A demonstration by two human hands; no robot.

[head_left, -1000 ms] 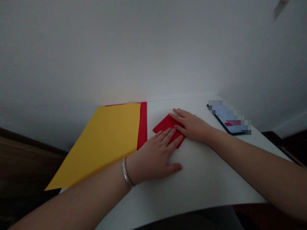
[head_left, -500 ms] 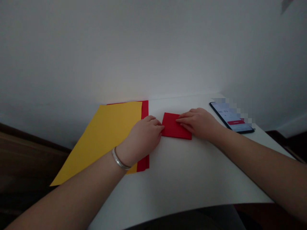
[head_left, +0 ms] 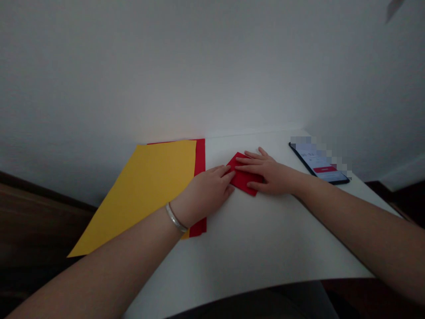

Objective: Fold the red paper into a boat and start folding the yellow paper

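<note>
A small folded piece of red paper [head_left: 241, 179] lies flat on the white table [head_left: 265, 239], turned at an angle. My right hand [head_left: 264, 172] rests over its right side, fingers spread and lying flat on the paper. At the paper's left edge is my left hand [head_left: 212, 188], its fingers stretched out and the tips touching the red paper. A silver bangle [head_left: 175, 217] circles my left wrist. Part of the folded paper is hidden under my right fingers.
Large yellow sheets [head_left: 149, 181] lie on the left, over red sheets [head_left: 200, 159], and hang past the table's left edge. A phone [head_left: 320, 164] with a lit screen lies at the right. Behind the table stands a pale wall [head_left: 212, 71].
The folded red paper has turned clockwise on the table. My right hand has spread its fingers and moved slightly left over it; my left hand has shifted slightly right.
</note>
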